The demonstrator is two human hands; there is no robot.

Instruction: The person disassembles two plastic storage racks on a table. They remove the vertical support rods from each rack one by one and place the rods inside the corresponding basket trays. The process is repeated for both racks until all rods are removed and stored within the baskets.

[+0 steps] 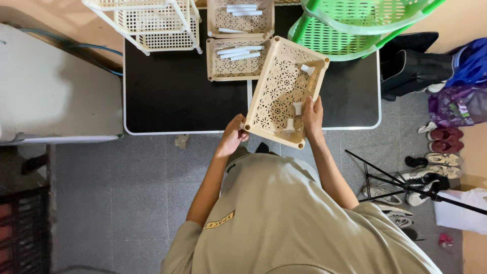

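A cream perforated plastic tray (276, 86) lies tilted over the front edge of the black table (177, 91). My left hand (234, 133) grips the tray's near left corner. My right hand (313, 117) holds its right rim, the fingers reaching inside. Three short white connector pieces (297, 108) lie loose in the tray, one of them near the far corner.
Two more cream trays (238, 66) holding white tubes sit at the table's middle back. An assembled cream rack (152, 23) stands back left, green baskets (355, 25) back right. A white cabinet (50, 86) is left; shoes and a tripod (406, 182) are on the floor right.
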